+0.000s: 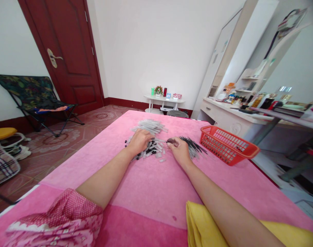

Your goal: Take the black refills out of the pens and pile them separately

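On the pink cloth, my left hand (pixel 140 140) is closed around one end of a pale pen barrel (pixel 160 140). Fingertips of my right hand (pixel 179 150) pinch a small black piece at the barrel's other end, so the barrel spans the gap between my hands. Behind my left hand lies a heap of translucent pen barrels (pixel 151 126). Small black and clear caps (pixel 153 148) are scattered below and between my hands. Right of my right hand, a bundle of thin black-and-clear sticks like pen refills (pixel 193 145) lies partly hidden by it.
An orange-red plastic basket (pixel 228 145) stands at the table's right. A folded yellow cloth (pixel 205 223) lies under my right forearm. Beyond the pink-covered table (pixel 151 192) are a dressing table (pixel 223 111), a small white stand (pixel 163 99) and a folding chair (pixel 40 96).
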A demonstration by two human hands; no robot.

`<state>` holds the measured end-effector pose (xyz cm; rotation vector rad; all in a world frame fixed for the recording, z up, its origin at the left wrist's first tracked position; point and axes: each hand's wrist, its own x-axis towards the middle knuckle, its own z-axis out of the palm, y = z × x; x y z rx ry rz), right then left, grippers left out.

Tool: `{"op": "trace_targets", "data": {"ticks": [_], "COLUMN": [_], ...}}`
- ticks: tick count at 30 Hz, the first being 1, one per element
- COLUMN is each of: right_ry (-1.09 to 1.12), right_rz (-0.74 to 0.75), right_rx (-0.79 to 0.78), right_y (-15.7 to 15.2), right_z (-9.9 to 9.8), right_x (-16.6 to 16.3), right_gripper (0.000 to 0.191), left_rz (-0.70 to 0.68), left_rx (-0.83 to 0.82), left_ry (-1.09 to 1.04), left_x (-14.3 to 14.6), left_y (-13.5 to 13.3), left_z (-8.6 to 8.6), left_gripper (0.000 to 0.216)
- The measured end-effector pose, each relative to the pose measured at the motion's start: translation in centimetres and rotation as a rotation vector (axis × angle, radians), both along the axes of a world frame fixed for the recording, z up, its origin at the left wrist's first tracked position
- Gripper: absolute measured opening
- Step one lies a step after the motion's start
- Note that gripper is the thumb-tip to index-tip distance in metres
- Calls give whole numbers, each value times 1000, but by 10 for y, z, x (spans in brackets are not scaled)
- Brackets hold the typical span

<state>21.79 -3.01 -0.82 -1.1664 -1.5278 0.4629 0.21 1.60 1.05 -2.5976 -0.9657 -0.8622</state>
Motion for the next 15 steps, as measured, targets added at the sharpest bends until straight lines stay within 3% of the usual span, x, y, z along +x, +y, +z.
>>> {"op": "trace_targets", "data": {"ticks": [15], "right_ry": [-40], "right_rz": [-21], "right_rx": [2], "right_y": [-1], "right_z": [1], "right_x": [1], "right_gripper": [15], "left_rz": [-16], "left_rx": [-12], "left_ry": [10], "left_x": [0], "left_y": [1], "left_z": [-1], "left_gripper": [23]}}
